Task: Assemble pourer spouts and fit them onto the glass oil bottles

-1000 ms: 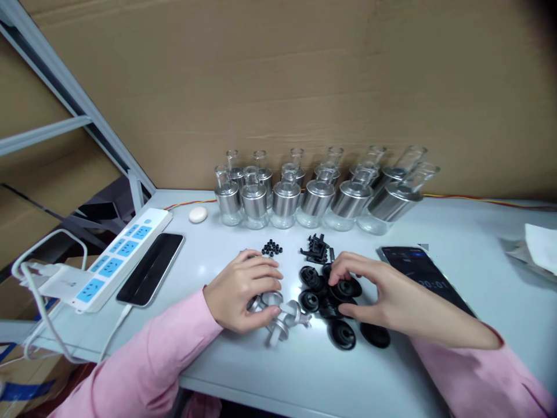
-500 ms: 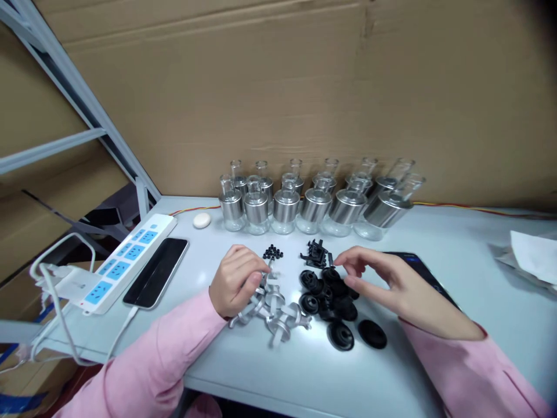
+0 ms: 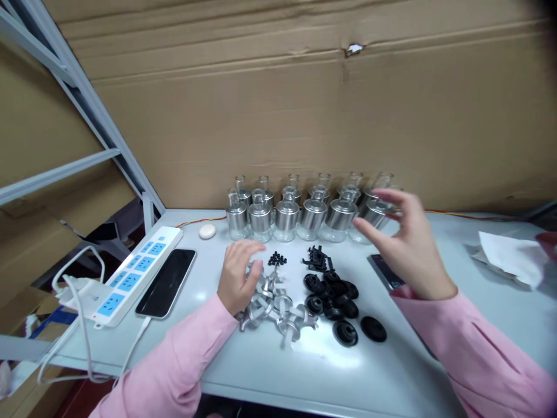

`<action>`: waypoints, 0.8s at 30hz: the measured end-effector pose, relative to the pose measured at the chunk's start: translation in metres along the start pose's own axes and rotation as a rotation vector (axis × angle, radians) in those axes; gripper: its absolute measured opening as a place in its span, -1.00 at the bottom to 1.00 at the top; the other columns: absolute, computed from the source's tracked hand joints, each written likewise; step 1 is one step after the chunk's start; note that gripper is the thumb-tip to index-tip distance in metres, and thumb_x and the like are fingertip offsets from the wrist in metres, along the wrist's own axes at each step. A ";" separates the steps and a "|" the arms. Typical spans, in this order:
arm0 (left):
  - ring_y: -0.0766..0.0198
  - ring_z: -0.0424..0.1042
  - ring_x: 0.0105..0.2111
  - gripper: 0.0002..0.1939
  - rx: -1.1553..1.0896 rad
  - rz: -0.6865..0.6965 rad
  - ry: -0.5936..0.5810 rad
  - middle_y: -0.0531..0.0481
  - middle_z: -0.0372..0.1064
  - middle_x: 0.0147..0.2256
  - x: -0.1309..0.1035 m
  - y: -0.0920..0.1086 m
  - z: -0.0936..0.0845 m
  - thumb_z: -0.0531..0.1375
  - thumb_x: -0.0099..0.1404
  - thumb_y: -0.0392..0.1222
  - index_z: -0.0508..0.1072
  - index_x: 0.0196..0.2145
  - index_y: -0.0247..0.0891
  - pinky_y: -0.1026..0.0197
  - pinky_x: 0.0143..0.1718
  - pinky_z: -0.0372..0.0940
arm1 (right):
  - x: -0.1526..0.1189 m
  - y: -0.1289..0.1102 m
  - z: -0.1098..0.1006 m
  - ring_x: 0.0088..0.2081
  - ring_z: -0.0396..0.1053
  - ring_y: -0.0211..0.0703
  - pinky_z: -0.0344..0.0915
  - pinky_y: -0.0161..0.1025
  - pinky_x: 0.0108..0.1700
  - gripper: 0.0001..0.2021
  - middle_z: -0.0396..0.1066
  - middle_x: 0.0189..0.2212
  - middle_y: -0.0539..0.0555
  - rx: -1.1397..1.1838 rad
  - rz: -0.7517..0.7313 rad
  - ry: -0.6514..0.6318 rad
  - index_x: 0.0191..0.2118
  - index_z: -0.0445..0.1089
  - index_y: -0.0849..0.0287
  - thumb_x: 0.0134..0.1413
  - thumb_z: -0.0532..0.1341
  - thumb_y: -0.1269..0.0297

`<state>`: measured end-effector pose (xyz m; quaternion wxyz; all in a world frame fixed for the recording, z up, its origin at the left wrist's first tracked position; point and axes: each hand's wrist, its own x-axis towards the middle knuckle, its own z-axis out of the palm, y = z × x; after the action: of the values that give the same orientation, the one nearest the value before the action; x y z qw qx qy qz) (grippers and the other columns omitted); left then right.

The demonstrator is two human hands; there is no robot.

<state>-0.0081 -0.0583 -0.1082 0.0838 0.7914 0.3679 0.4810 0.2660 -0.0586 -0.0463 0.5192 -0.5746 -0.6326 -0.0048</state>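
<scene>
My right hand (image 3: 407, 247) is raised at the right end of two rows of glass bottles with metal bands (image 3: 313, 215), thumb and fingers spread around the front of the last bottle, contact unclear. Nothing shows in its grasp. Beside the silvery metal parts (image 3: 282, 307) is my left hand (image 3: 239, 276), thumb and fingers apart, holding nothing visible. Small black rings (image 3: 277, 259) lie just right of its fingertips. Thin black pieces (image 3: 317, 259) and a pile of round black parts (image 3: 333, 296) sit between the hands.
On the left are a white power strip (image 3: 139, 273) and a phone (image 3: 167, 283) on a cable. A white round object (image 3: 208, 231) lies near the bottles. Another phone (image 3: 385, 273) is partly under my right arm. White paper (image 3: 511, 255) and part of another hand (image 3: 549, 244) are at right.
My right hand has moved from the black parts up and away to the rightmost bottle, opening wider. My left thumb and fingers have spread apart. The camera view has shifted slightly.
</scene>
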 end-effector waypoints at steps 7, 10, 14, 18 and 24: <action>-0.10 -0.41 0.30 0.12 0.088 -0.291 0.117 -0.28 -0.52 0.29 0.027 -0.055 -0.011 0.29 0.01 0.21 -0.40 0.24 -0.07 -0.23 0.23 -0.15 | 0.039 0.043 -0.006 0.27 -0.27 0.48 -0.25 0.45 0.13 0.04 -0.12 0.25 0.48 -0.401 -0.028 -0.067 0.26 -0.04 0.26 -0.31 0.35 -0.13; -0.19 -0.55 0.29 0.18 0.211 -0.192 -0.011 -0.25 -0.58 0.30 0.063 -0.050 -0.024 0.29 -0.10 0.32 -0.34 0.26 -0.03 -0.35 0.21 -0.25 | 0.063 0.042 -0.005 0.28 -0.33 0.46 -0.31 0.52 0.10 -0.10 -0.09 0.27 0.35 -0.458 -0.120 -0.356 0.27 -0.02 0.17 -0.14 0.22 -0.21; -0.24 -0.54 0.28 0.00 0.452 -0.009 -0.431 -0.13 -0.43 0.32 0.126 -0.036 -0.038 0.15 0.01 0.40 -0.17 0.27 0.01 -0.48 0.14 -0.35 | 0.093 0.040 0.005 0.30 -0.31 0.38 -0.30 0.50 0.13 -0.25 -0.10 0.29 0.24 -0.517 -0.055 -0.524 0.30 -0.10 0.11 0.10 -0.09 -0.22; -0.09 -0.40 0.30 -0.36 0.569 -0.063 -0.640 -0.05 -0.24 0.31 0.159 -0.042 -0.035 -0.14 0.31 0.28 -0.10 0.26 0.03 -0.40 0.17 -0.32 | 0.103 0.046 0.016 0.30 -0.32 0.38 -0.30 0.48 0.14 -0.20 -0.12 0.30 0.23 -0.615 0.033 -0.591 0.31 -0.11 0.10 0.07 -0.23 -0.30; 0.06 -0.12 0.28 -0.46 0.657 -0.032 -0.580 -0.04 -0.04 0.26 0.156 -0.047 -0.011 -0.17 0.37 0.16 -0.05 0.25 0.00 -0.22 0.22 -0.15 | 0.102 0.053 0.023 0.30 -0.21 0.20 -0.24 0.38 0.20 -0.13 -0.17 0.30 0.26 -0.675 0.093 -0.645 0.31 -0.12 0.22 0.05 -0.32 -0.32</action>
<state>0.0009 0.0762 -0.0169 -0.0651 0.8724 0.4750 0.0951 0.3098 0.0471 -0.0205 0.0798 -0.7112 -0.6983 -0.0084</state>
